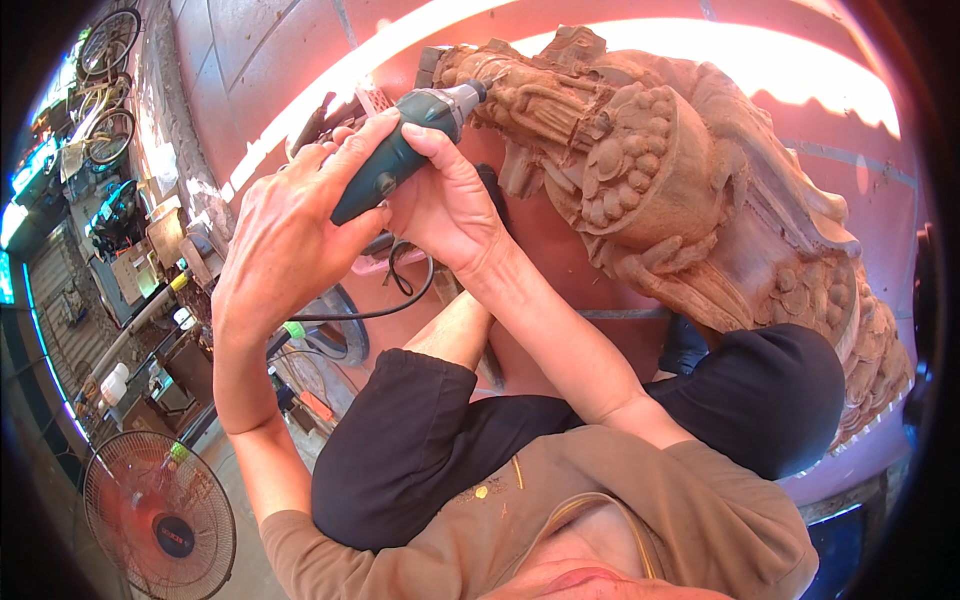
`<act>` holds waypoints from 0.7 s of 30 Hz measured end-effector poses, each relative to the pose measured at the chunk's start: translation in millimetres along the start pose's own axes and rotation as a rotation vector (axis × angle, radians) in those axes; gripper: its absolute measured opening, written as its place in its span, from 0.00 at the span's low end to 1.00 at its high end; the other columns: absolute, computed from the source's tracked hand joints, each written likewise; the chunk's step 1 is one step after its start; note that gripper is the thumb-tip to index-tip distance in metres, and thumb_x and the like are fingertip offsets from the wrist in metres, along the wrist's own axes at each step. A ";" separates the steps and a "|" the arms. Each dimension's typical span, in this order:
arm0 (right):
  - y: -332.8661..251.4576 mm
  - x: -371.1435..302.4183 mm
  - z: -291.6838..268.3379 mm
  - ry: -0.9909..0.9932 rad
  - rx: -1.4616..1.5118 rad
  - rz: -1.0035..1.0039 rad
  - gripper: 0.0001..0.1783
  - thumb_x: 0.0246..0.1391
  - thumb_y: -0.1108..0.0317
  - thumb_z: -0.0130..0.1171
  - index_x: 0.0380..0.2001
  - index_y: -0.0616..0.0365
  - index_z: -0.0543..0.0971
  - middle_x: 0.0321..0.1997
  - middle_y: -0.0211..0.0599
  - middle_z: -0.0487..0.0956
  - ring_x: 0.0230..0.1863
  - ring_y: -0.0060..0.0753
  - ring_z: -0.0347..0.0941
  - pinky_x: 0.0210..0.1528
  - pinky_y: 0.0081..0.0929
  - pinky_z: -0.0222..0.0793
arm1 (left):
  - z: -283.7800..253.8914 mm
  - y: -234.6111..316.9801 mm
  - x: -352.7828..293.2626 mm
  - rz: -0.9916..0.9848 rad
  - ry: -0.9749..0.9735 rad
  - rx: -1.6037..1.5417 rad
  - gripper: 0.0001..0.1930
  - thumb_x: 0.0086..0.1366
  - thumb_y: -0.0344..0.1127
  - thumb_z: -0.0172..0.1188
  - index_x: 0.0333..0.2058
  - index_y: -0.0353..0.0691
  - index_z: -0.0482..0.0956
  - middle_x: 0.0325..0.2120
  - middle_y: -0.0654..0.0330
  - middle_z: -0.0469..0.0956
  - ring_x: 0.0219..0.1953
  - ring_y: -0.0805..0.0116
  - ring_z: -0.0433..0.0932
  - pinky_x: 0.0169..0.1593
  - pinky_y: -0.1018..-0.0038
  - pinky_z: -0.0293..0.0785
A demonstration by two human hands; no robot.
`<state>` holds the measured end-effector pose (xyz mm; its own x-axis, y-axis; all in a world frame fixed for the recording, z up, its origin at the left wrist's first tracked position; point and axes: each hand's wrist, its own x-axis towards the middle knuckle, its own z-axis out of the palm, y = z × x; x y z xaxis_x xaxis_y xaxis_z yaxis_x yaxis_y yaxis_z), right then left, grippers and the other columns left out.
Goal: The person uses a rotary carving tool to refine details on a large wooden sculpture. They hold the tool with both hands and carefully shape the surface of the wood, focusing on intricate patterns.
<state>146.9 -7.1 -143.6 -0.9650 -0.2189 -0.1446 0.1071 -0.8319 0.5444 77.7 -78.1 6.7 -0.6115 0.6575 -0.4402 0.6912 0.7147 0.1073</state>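
A dark green rotary tool [405, 152] with a grey nose is held in both hands, tilted up to the right. My left hand [285, 215] wraps round its body from the left, fingers over the far side. My right hand [447, 205] grips it from the right and below, its thumb on the body near the nose. The tool's tip reaches the narrow far-left end of a brown carved wooden figure [690, 165]; whether it touches cannot be made out. The figure lies slantwise to the right, with round bead-like shapes and folds cut into it.
A black cable [350, 317] runs below my hands. My bent legs in black shorts [395, 445] lie close to the carving on the red tiled floor [610, 355]. A standing fan [160, 515], bicycles [108, 45] and assorted clutter are at the left.
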 end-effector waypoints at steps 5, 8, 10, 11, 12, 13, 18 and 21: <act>1.3 -2.7 -5.3 -0.054 0.009 0.063 0.25 0.64 0.64 0.65 0.63 0.43 0.72 0.57 0.26 0.79 0.61 0.31 0.76 0.62 0.40 0.76 | -3.2 -1.8 -4.6 -0.026 -0.048 0.015 0.39 0.58 0.38 0.70 0.70 0.56 0.70 0.44 0.42 0.81 0.43 0.40 0.83 0.48 0.53 0.79; 3.1 -2.3 -11.2 -0.068 0.026 0.054 0.30 0.64 0.65 0.65 0.67 0.40 0.69 0.57 0.24 0.78 0.63 0.31 0.75 0.65 0.41 0.74 | -1.1 -1.4 -7.3 -0.019 -0.037 0.005 0.39 0.58 0.38 0.70 0.70 0.56 0.70 0.44 0.41 0.81 0.43 0.39 0.82 0.48 0.53 0.79; 4.7 -2.4 -11.8 -0.070 0.045 0.043 0.34 0.63 0.66 0.65 0.69 0.37 0.66 0.57 0.24 0.78 0.63 0.31 0.74 0.66 0.42 0.73 | -0.7 0.4 -8.1 -0.021 -0.030 0.004 0.39 0.58 0.38 0.70 0.70 0.55 0.70 0.44 0.42 0.81 0.43 0.40 0.82 0.49 0.53 0.79; 4.7 -3.0 -10.6 -0.062 0.048 0.041 0.35 0.63 0.66 0.65 0.70 0.37 0.65 0.57 0.23 0.77 0.63 0.31 0.74 0.67 0.42 0.73 | -0.9 1.8 -8.0 -0.020 -0.026 0.006 0.39 0.58 0.38 0.70 0.70 0.55 0.71 0.44 0.42 0.81 0.43 0.40 0.82 0.49 0.53 0.79; 4.5 -3.9 -8.5 -0.053 0.051 0.039 0.37 0.63 0.67 0.65 0.71 0.37 0.63 0.57 0.23 0.77 0.64 0.31 0.74 0.67 0.42 0.73 | -1.5 2.6 -8.2 -0.020 -0.023 0.008 0.39 0.58 0.38 0.70 0.70 0.55 0.71 0.43 0.42 0.81 0.43 0.40 0.82 0.49 0.53 0.79; 4.6 -4.7 -7.1 -0.045 0.055 0.037 0.38 0.63 0.67 0.65 0.72 0.36 0.62 0.57 0.23 0.77 0.64 0.32 0.74 0.67 0.42 0.73 | -3.1 2.7 -8.8 -0.026 -0.040 0.016 0.38 0.58 0.38 0.70 0.70 0.54 0.71 0.43 0.42 0.81 0.43 0.41 0.82 0.49 0.54 0.79; 7.7 -5.8 -11.4 -0.028 0.077 0.069 0.40 0.63 0.68 0.65 0.74 0.36 0.61 0.57 0.23 0.77 0.64 0.32 0.74 0.67 0.42 0.73 | -4.4 -0.1 -11.1 -0.033 -0.065 0.020 0.38 0.58 0.38 0.69 0.69 0.54 0.72 0.42 0.44 0.80 0.43 0.41 0.82 0.49 0.54 0.79; 6.8 -4.2 -10.6 -0.041 0.070 0.052 0.40 0.63 0.68 0.66 0.74 0.36 0.60 0.57 0.23 0.77 0.63 0.31 0.74 0.67 0.41 0.73 | -1.9 -0.5 -9.7 -0.005 -0.036 0.026 0.38 0.58 0.38 0.69 0.69 0.55 0.71 0.43 0.43 0.81 0.43 0.41 0.82 0.49 0.54 0.79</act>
<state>154.2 -17.3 -148.1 -0.9678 -0.2382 -0.0816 0.1413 -0.7821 0.6069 82.5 -84.4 12.6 -0.6012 0.6446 -0.4723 0.6981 0.7113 0.0821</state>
